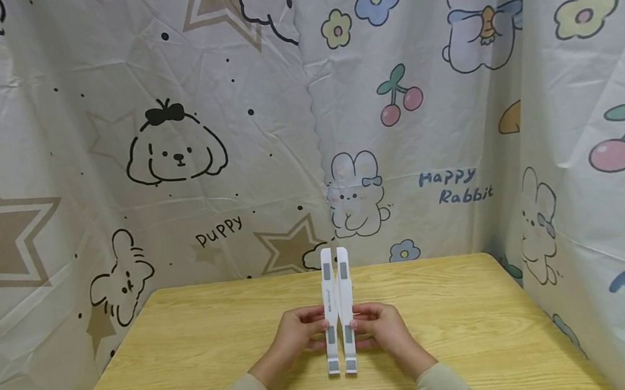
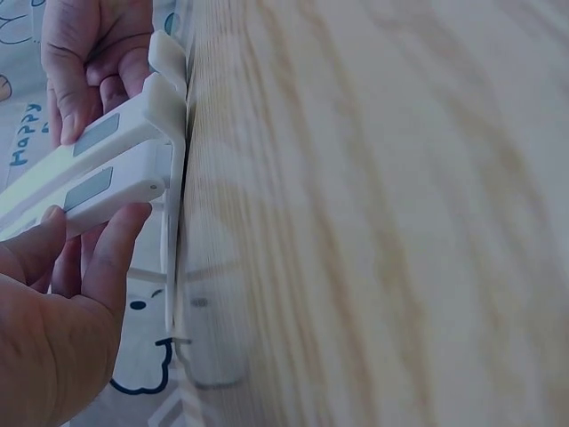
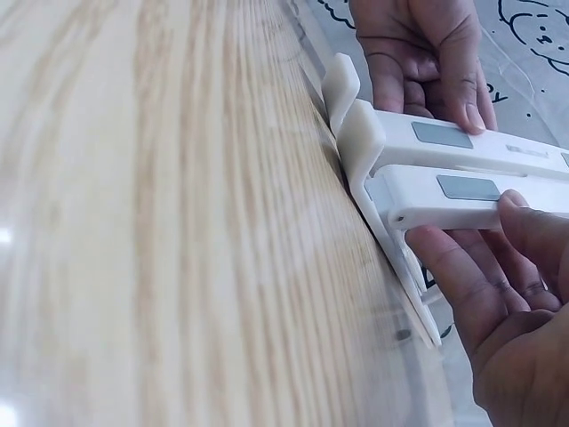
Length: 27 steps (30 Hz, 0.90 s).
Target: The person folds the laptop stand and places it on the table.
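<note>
Left hand [image 1: 303, 329] and right hand [image 1: 384, 327] are each clamped on one of the two side-by-side bars of a white stand [image 1: 345, 298], thumbs over the faces by the middle grey pads [image 1: 331, 335]. Between them the stand is held upright or nearly so over the counter [image 1: 202, 337], lower end down at the wood; touching or just above it, I cannot tell. It looks light and stiff, likely plastic, with smooth faces that could slide under a loose thumb. The outer sides beside those pads, one bar per hand, seem the sound place to hold; the slimmer linking parts would probably suffer most from a hard squeeze.

Head camera gives both bars at full length, their tops overlapping the printed curtain [image 1: 277, 179], and small print on the left bar, but it flattens the lower end. Both wrist cameras show that end from the side, with its upturned lips [image 3: 360, 140] and a thin leg [image 2: 171, 240] running close along the wood, though they cut off the tops
</note>
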Tool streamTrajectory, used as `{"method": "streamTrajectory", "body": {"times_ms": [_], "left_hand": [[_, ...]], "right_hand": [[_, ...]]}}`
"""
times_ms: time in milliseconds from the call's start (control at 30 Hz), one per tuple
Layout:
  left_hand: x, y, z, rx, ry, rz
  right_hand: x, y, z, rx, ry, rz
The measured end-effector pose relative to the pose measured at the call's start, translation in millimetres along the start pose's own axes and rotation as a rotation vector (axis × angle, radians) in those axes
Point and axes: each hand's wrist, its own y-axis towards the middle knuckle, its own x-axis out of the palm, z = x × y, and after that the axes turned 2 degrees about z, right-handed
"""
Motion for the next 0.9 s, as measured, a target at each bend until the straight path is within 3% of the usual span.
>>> {"method": "streamTrajectory", "body": {"times_ms": [900], "left_hand": [[7.2,1.4,2.3,0.0,-0.005,-0.023]], "right_hand": [[7.6,1.2,0.6,0.005,0.014,0.009]]}}
